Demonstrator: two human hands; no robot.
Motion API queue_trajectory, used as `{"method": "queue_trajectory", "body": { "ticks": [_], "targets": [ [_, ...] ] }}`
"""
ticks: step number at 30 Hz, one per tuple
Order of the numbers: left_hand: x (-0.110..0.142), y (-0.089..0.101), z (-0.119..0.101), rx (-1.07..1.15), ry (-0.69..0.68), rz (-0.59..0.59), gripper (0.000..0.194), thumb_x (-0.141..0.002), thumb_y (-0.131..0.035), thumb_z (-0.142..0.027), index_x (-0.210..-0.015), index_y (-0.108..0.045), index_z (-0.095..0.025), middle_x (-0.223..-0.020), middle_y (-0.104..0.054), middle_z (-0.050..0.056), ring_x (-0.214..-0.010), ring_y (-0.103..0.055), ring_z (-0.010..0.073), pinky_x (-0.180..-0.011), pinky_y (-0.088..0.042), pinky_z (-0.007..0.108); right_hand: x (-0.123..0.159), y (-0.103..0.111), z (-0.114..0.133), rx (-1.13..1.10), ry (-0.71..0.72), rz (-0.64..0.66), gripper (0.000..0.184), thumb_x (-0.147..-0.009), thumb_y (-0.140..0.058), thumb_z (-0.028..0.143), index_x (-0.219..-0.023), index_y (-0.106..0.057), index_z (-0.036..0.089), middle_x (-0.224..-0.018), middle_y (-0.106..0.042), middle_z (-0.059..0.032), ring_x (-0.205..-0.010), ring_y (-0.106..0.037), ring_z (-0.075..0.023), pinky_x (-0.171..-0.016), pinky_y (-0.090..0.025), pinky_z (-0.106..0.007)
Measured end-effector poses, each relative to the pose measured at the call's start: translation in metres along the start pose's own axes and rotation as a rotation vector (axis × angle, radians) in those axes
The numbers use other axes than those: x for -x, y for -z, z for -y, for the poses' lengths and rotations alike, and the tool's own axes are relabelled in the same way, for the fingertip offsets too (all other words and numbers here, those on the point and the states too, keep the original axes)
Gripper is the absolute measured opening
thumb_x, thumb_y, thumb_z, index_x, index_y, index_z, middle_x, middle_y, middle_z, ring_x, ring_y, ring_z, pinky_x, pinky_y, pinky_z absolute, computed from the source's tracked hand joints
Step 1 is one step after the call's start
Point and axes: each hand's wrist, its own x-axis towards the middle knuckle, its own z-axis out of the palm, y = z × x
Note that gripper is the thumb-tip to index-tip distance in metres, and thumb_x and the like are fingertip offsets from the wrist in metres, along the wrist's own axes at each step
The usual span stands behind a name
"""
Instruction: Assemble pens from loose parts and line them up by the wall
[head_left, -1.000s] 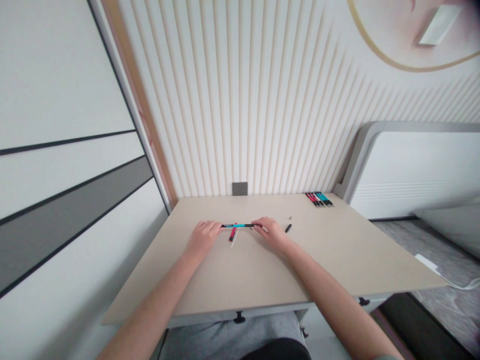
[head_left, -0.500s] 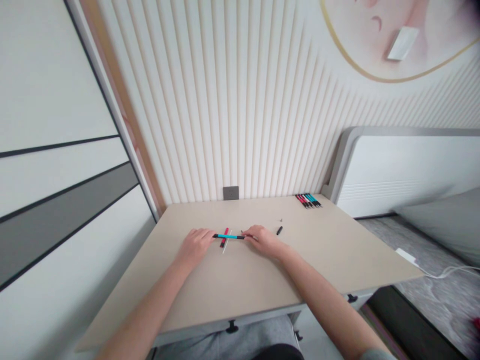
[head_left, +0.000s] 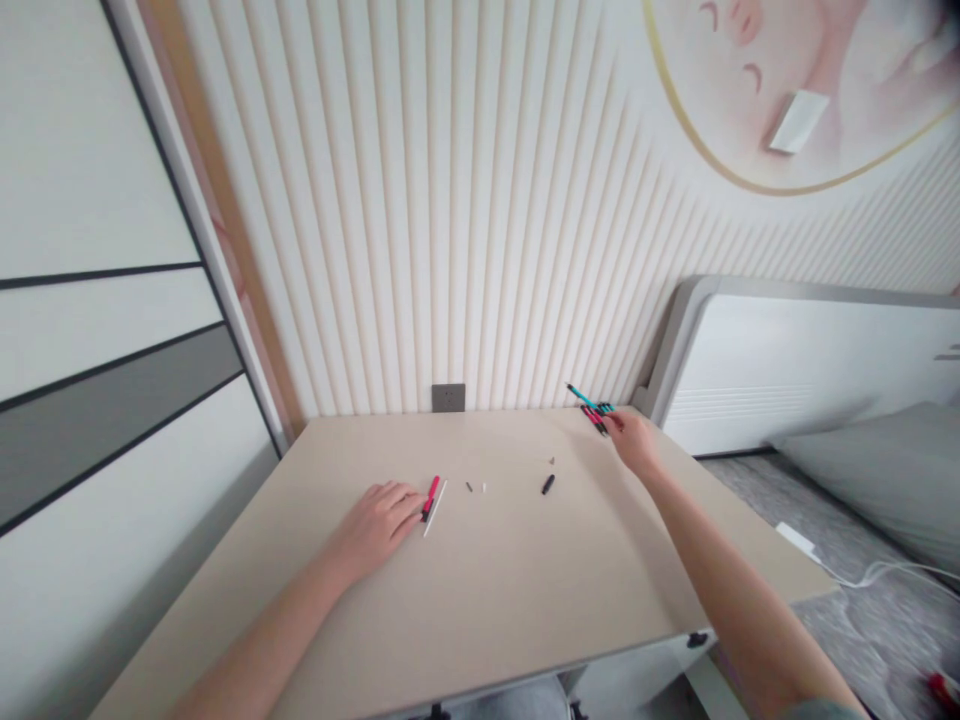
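My left hand (head_left: pixel 373 523) lies on the beige table (head_left: pixel 487 600) with its fingertips at the black lower end of a red pen (head_left: pixel 430 497). A thin white strip (head_left: pixel 434 508) lies beside that pen. At the table's far edge, my right hand (head_left: pixel 634 442) reaches a small bunch of red and teal pens (head_left: pixel 596 416). Its fingers seem to pinch a teal pen (head_left: pixel 583 400), which tilts up from the bunch. A black pen cap (head_left: pixel 548 484) and several tiny parts (head_left: pixel 469 487) lie between my hands.
A grey wall socket (head_left: pixel 448 397) sits just above the far edge against a ribbed white wall. A bed headboard (head_left: pixel 750 370) and grey bedding (head_left: pixel 870 470) stand to the right. A white cable (head_left: pixel 862 578) lies on the carpet, and tall white-and-grey panels stand at the left.
The teal pen has left the table's middle and is now at the far bunch with my right hand. My left hand has stayed near the red pen, and the view has tilted slightly.
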Motion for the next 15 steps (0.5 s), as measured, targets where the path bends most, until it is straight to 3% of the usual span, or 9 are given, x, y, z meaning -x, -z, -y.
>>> {"method": "queue_trajectory", "body": {
  "ticks": [3,6,9,15],
  "targets": [
    [-0.001,-0.001,0.000,0.060,0.006,0.025,0.028,-0.093,-0.045,-0.029,-0.119,-0.056,-0.026,-0.110,-0.061,0.005,-0.100,-0.054,0.0191,-0.087,-0.041,0.034,-0.006,-0.007,-0.076,0.153,-0.294,-0.054,0.036,-0.087,-0.046,0.036,-0.101,-0.071,0.016,-0.104,-0.066,-0.0161,-0.100,-0.060,-0.0273,-0.084,-0.043,-0.034],
    [0.000,-0.003,0.002,0.092,0.024,0.068,0.030,-0.093,-0.045,-0.028,-0.122,-0.055,-0.026,-0.112,-0.060,0.005,-0.101,-0.053,0.0193,-0.088,-0.041,0.034,-0.006,-0.014,-0.128,0.159,-0.525,0.065,0.038,-0.085,-0.047,0.039,-0.105,-0.071,0.018,-0.103,-0.068,-0.0172,-0.098,-0.062,-0.0313,-0.077,-0.046,-0.036],
    [0.000,-0.004,0.004,0.108,0.048,0.122,0.031,-0.094,-0.044,-0.029,-0.123,-0.054,-0.027,-0.113,-0.059,0.004,-0.103,-0.053,0.0192,-0.090,-0.041,0.035,-0.010,-0.023,-0.149,0.147,-0.567,0.112,0.039,-0.084,-0.047,0.041,-0.103,-0.072,0.017,-0.098,-0.069,-0.0179,-0.096,-0.063,-0.0331,-0.073,-0.047,-0.036],
    [0.000,-0.005,0.005,0.128,0.084,0.171,0.029,-0.094,-0.043,-0.028,-0.122,-0.054,-0.029,-0.113,-0.059,0.002,-0.104,-0.052,0.0181,-0.092,-0.041,0.034,-0.034,-0.046,-0.151,0.113,-0.595,0.162,0.039,-0.082,-0.049,0.043,-0.104,-0.072,0.020,-0.102,-0.069,-0.0164,-0.099,-0.062,-0.0352,-0.074,-0.048,-0.039]
  ]
}}
